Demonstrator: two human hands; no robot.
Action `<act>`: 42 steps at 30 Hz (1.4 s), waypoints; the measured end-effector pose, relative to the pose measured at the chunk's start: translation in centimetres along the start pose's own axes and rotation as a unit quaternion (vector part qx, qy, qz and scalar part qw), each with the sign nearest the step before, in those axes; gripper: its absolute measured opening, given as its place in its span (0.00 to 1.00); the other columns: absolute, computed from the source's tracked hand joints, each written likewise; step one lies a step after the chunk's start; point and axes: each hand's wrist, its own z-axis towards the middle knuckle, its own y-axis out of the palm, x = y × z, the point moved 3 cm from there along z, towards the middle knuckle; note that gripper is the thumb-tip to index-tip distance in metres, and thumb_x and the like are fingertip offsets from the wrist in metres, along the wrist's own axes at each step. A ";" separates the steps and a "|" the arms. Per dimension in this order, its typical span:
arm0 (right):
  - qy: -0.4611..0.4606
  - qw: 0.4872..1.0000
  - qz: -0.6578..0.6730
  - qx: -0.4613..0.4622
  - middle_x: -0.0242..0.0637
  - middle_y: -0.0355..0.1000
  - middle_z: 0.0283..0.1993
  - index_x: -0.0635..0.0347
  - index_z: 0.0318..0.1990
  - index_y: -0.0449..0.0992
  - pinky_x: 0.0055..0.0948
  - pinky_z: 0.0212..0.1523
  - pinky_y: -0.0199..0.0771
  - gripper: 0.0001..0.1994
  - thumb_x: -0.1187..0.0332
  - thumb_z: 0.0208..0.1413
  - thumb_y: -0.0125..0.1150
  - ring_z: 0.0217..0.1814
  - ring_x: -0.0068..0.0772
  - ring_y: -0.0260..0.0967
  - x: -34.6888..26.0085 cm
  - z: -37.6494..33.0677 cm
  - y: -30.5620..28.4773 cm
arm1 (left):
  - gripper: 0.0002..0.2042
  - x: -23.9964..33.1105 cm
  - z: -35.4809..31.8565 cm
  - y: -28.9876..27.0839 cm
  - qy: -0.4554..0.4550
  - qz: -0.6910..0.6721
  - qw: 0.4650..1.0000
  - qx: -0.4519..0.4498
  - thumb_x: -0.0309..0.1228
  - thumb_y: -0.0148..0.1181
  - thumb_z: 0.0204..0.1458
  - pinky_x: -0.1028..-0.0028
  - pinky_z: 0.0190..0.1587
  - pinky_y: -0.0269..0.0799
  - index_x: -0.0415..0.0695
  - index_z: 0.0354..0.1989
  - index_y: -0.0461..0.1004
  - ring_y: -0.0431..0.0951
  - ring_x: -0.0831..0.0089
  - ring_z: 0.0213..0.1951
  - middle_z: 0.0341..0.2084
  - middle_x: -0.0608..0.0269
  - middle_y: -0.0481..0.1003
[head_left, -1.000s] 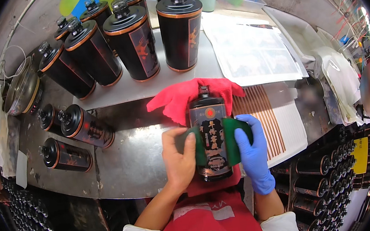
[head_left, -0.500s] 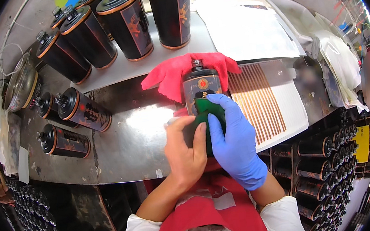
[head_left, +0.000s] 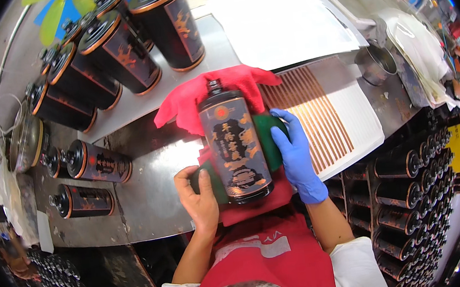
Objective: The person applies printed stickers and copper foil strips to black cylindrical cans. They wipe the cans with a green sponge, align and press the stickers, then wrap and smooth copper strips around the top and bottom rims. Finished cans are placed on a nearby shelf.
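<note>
Black bottle (head_left: pixel 234 143) on red cloth (head_left: pixel 211 98), left hand (head_left: pixel 199 197) and gloved right hand (head_left: pixel 296 156) each clamped on green pad (head_left: pixel 268 139).

one head-worn fisheye view looks steeply down, close over the metal workbench (head_left: pixel 152 202), edges bending outward.

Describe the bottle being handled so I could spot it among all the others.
On the steel bench, find the red cloth in the middle. The bottle lies flat on it, between the bare left hand and the blue-gloved right hand. Only this bottle has green pads against its sides.
</note>
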 end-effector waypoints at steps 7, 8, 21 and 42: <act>-0.063 0.993 0.075 -0.059 0.32 0.71 0.36 0.64 0.37 0.71 0.24 0.41 0.71 0.11 0.80 0.45 0.64 0.38 0.23 0.69 -4.3 3.0 0.7 | 0.10 -1.1 1.5 -3.2 0.042 0.160 0.985 0.051 0.29 0.54 0.55 0.72 0.47 0.62 0.37 0.41 0.66 0.67 0.70 0.40 0.34 0.57 0.69; -0.137 0.985 -0.043 -0.100 0.34 0.72 0.35 0.63 0.33 0.73 0.25 0.41 0.71 0.10 0.82 0.43 0.64 0.39 0.25 0.70 -5.2 2.5 0.2 | 0.10 -1.2 1.9 -3.9 0.039 0.181 0.982 0.047 0.29 0.54 0.55 0.73 0.46 0.62 0.37 0.40 0.67 0.67 0.71 0.39 0.32 0.57 0.69; -0.066 0.990 -0.043 -0.118 0.33 0.73 0.34 0.63 0.37 0.74 0.24 0.42 0.72 0.11 0.80 0.44 0.64 0.39 0.23 0.70 -6.8 3.0 0.6 | 0.57 1.6 0.2 -3.5 0.054 0.137 0.954 -0.262 0.49 0.75 0.26 0.62 0.61 0.51 0.41 0.65 0.47 0.52 0.51 0.62 0.61 0.42 0.50; -0.321 0.830 -0.323 -0.321 0.33 0.73 0.35 0.52 0.38 0.79 0.28 0.32 0.74 0.21 0.80 0.29 0.68 0.33 0.34 0.72 -9.4 -7.9 2.9 | 0.38 2.1 -0.7 -0.3 0.229 0.037 0.959 -0.162 0.30 0.73 0.31 0.58 0.57 0.57 0.34 0.56 0.64 0.63 0.48 0.56 0.55 0.41 0.63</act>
